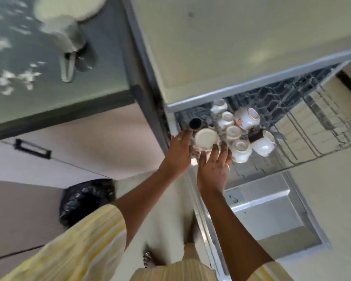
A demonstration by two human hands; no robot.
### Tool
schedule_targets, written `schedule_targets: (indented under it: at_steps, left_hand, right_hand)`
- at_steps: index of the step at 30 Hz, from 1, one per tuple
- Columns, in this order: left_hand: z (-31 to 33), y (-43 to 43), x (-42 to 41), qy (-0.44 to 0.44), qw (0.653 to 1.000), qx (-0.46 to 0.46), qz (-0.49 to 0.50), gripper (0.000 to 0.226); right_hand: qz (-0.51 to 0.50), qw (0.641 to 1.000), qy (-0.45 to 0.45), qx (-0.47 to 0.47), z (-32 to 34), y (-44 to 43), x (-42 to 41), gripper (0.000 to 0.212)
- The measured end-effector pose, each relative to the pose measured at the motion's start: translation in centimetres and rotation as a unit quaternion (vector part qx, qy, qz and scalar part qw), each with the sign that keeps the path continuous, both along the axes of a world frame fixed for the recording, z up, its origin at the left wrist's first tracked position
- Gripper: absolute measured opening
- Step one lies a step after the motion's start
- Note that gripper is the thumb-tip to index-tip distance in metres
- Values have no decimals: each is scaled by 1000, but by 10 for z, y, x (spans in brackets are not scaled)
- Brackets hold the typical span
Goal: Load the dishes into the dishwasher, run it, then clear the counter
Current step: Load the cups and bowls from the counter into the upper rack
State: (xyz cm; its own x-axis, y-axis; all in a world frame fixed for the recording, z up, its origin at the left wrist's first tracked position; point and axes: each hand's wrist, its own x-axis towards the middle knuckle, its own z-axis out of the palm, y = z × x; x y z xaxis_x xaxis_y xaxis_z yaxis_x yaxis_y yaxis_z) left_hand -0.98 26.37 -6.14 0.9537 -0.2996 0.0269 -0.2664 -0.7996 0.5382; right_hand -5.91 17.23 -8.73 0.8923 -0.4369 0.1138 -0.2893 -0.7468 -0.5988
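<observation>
The dishwasher's upper rack (312, 130) is pulled out over the open door (272, 211). Several white gold-rimmed cups (233, 132) stand upside down in the rack's left part, with a larger flowered white pot (247, 118) beside them. At the rack's near left corner a cream cup (206, 138) sits base up between my hands. My left hand (178, 155) holds its left side. My right hand (214, 171) holds its near right side, hiding the cup's lower wall. A dark tumbler (195, 123) lies just beyond the cup.
The right half of the rack holds nothing. A pale counter (231, 47) runs above the dishwasher. At the left a dark worktop (101, 63) carries a white plate (69, 7) and blurred utensils. A black bin bag (87, 197) sits on the floor by the drawers (32, 149).
</observation>
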Motion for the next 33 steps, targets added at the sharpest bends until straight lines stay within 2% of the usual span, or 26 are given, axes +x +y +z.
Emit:
schedule_targets:
  at_steps: [4, 8, 15, 22, 27, 33]
  left_hand:
    - [35, 74, -44, -15, 998, -22, 59, 45]
    - [56, 149, -77, -12, 993, 9, 119, 50]
    - [108, 251, -84, -53, 967, -11, 249, 50]
    - [144, 326, -99, -65, 943, 7, 326, 51]
    - [160, 380, -114, -46, 921, 32, 386, 52]
    - [180, 431, -90, -93, 908, 30, 408, 50]
  right_hand:
    - [84, 996, -10, -17, 36, 61, -20, 39]
    - [170, 985, 0, -30, 69, 121, -32, 39]
    - [272, 957, -86, -48, 132, 203, -24, 33]
    - [378, 921, -81, -43, 186, 273, -8, 41]
    - [414, 904, -100, -32, 219, 339, -4, 39]
    - [438, 893, -80, -62, 233, 403, 14, 45]
